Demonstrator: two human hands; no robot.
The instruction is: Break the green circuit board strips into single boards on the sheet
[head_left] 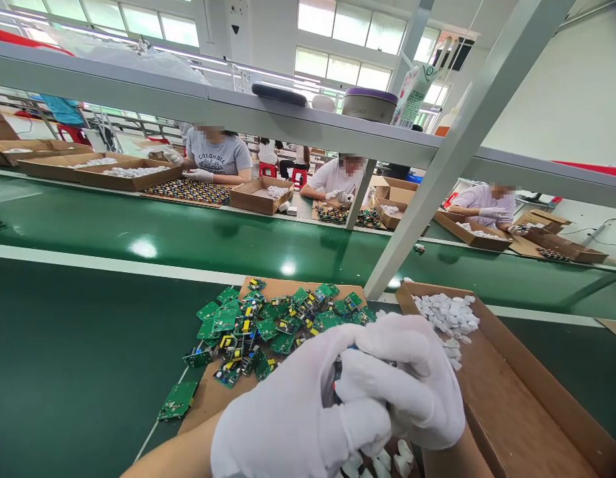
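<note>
In white gloves, my left hand (283, 411) and my right hand (420, 382) are closed together in front of me. Between their fingers is a small circuit board (338, 372), mostly covered by the gloves; only dark, blue and red bits of it show. Just beyond my hands lies a heap of green circuit boards (268, 325) with yellow and black components, spread on a cardboard sheet (203, 405). One single board (177, 399) lies apart at the left. Small white pieces (447, 313) are piled in a cardboard tray (532, 398) at the right, and several more white pieces (380, 463) lie below my hands.
A green conveyor belt (188, 229) runs across in front. A slanted grey post (457, 146) and a shelf (203, 93) bearing a round tin (370, 105) and a drink carton (413, 94) stand above it. Opposite, gloved co-workers (218, 156) sit beside cardboard trays and boards.
</note>
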